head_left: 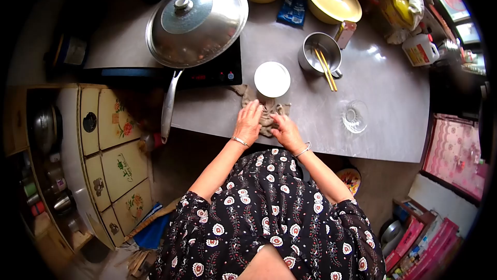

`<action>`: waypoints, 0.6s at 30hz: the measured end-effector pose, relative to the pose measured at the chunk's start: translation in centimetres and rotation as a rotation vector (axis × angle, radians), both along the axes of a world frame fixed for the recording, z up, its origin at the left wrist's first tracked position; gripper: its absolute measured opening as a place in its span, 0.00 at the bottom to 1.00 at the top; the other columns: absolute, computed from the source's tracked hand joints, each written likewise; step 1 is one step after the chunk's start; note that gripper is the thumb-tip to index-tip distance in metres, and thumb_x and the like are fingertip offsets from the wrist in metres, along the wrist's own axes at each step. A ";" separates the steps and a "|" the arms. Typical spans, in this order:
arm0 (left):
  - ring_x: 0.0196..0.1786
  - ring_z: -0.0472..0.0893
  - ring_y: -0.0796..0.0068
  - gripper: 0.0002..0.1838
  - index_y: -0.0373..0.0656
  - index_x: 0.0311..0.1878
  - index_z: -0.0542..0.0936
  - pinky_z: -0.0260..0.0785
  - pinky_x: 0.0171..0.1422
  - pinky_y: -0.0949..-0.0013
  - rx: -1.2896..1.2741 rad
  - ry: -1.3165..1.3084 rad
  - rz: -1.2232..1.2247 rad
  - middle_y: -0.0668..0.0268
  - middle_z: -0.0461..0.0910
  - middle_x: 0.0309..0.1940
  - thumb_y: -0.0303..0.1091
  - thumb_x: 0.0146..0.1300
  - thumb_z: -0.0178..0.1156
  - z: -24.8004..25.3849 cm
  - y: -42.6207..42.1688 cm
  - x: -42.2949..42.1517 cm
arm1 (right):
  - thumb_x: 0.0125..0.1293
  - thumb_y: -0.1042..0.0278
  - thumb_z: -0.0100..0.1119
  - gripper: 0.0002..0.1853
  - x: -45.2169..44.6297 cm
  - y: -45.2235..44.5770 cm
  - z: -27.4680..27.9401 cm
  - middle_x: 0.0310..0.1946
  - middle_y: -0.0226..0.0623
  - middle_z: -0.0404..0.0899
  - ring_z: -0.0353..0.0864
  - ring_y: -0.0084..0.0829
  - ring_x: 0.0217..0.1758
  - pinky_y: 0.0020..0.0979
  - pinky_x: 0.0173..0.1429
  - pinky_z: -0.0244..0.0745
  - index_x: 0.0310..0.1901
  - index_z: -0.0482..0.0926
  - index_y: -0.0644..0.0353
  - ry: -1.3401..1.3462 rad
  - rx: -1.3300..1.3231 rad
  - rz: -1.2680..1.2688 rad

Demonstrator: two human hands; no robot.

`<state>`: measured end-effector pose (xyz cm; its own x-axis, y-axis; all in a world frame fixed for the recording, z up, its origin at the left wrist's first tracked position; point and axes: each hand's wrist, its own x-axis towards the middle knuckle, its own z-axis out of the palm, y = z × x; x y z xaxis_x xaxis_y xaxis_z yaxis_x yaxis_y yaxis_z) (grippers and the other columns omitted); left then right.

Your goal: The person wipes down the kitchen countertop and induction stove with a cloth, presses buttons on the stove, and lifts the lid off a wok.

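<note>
The rag point(265, 123) looks like matt, rough cloth. The lid point(202, 34) is polished metal, the desk point(388, 101) smooth and glossy.

Black garment point(269, 205) with red-and-white motifs, seemingly metal bangles point(239, 140) at both wrists.

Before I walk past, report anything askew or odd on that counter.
The covered pan's handle juts past the front of the counter, where it might get bumped. The cloth lies bunched rather than flat by the left hand and right hand. No clear breakage shows.
</note>
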<state>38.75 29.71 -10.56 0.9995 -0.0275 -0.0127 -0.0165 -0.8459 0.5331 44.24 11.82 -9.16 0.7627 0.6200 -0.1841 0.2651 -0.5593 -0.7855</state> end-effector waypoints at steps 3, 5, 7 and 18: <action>0.71 0.55 0.49 0.40 0.40 0.65 0.63 0.52 0.71 0.53 0.081 -0.006 0.211 0.51 0.56 0.69 0.32 0.47 0.68 -0.4 3.2 -0.4 | 0.51 0.72 0.63 0.26 0.3 0.6 0.7 0.42 0.43 0.71 0.74 0.47 0.48 0.42 0.47 0.73 0.55 0.71 0.51 -0.049 -0.095 0.179; 0.71 0.53 0.47 0.43 0.42 0.66 0.61 0.52 0.71 0.51 0.158 0.189 0.374 0.51 0.56 0.69 0.37 0.47 0.70 -0.2 5.5 -0.4 | 0.52 0.71 0.62 0.23 0.1 0.4 -0.9 0.42 0.42 0.72 0.75 0.47 0.46 0.42 0.46 0.74 0.52 0.73 0.50 -0.061 -0.117 0.237; 0.73 0.48 0.45 0.50 0.45 0.68 0.58 0.50 0.69 0.43 0.180 0.353 0.416 0.53 0.51 0.71 0.43 0.42 0.73 0.1 7.3 -0.3 | 0.52 0.71 0.61 0.20 0.0 0.7 -1.5 0.41 0.41 0.74 0.76 0.46 0.45 0.42 0.46 0.74 0.49 0.74 0.51 -0.053 -0.131 0.159; 0.75 0.38 0.44 0.64 0.46 0.72 0.48 0.44 0.69 0.34 0.301 0.636 0.311 0.54 0.40 0.73 0.47 0.33 0.78 1.0 8.0 0.1 | 0.53 0.65 0.63 0.10 2.5 -3.4 -3.2 0.30 0.41 0.80 0.80 0.44 0.37 0.40 0.42 0.74 0.37 0.77 0.55 0.058 -0.272 -0.283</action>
<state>38.83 37.70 -9.60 0.7585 0.3490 -0.5503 0.4785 -0.8716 0.1067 46.74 8.45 -12.41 0.8798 0.3097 -0.3606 0.0305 -0.7938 -0.6074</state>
